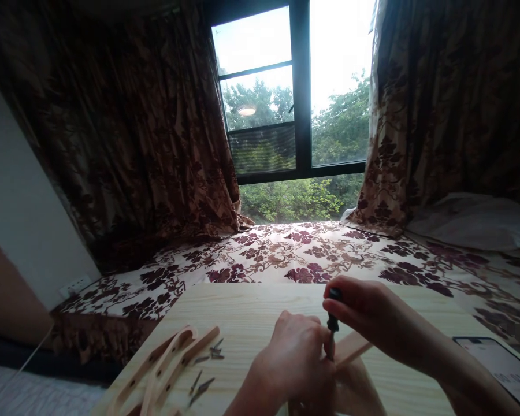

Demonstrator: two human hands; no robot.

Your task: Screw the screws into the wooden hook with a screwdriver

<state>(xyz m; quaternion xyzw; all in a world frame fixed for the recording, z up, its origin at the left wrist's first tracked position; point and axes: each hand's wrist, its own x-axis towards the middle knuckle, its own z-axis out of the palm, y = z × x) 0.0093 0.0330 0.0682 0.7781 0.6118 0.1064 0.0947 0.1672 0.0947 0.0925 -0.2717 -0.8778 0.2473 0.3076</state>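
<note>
My right hand (366,306) is closed around the black handle of a small screwdriver (334,312), which stands nearly upright with its shaft pointing down. The shaft meets a pale wooden piece (353,349) beside my left fingers. My left hand (286,358) lies closed over that wooden piece, and its fingertips are close to the screwdriver's tip. Whatever sits under the tip is hidden by my left hand. To the left, several curved wooden pieces (162,370) with dark holes lie together, and several dark screws (202,390) are scattered beside them.
The work is on a light wooden table (242,306). A phone (498,370) with lit digits lies at the right edge. Beyond the table is a floral-covered ledge (264,254) under a window (303,115), with patterned curtains (156,127). A white power strip (74,285) lies at left.
</note>
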